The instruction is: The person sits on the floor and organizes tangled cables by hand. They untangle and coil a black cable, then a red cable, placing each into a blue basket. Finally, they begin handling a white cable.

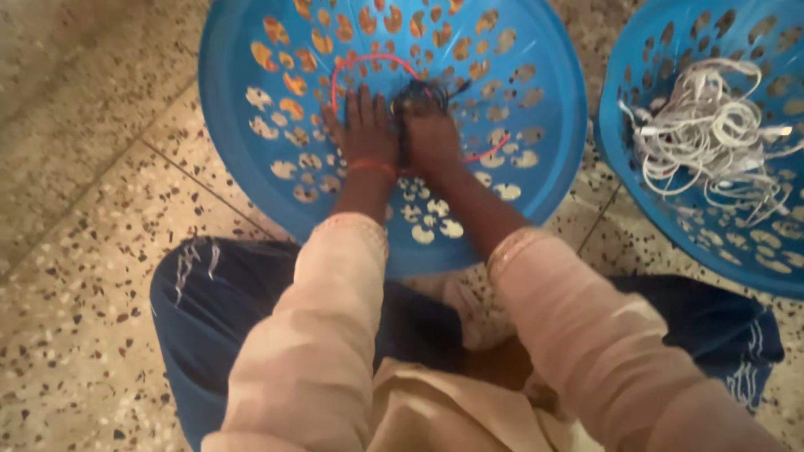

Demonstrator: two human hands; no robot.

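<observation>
Speckled terrazzo floor (75,335) is bearing a perforated blue plastic basket (251,59), its far rim cut off. Left hand (364,130) is lying flat, fingers spread; right hand (429,134) is gripping a blurred dark wire bundle (416,94) at the basket's middle.

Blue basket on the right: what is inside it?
The right blue basket holds a loose tangle of white cords against its perforated wall. Whatever lies beneath the tangle, or beyond the frame edge, cannot be seen.

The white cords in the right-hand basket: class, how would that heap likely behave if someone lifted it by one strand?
The white cords lie in loose tangled loops, so they are probably floppy and would drag neighbours up with them. They look thin, so likely light. Loops could snag in the holes of the basket.
</observation>
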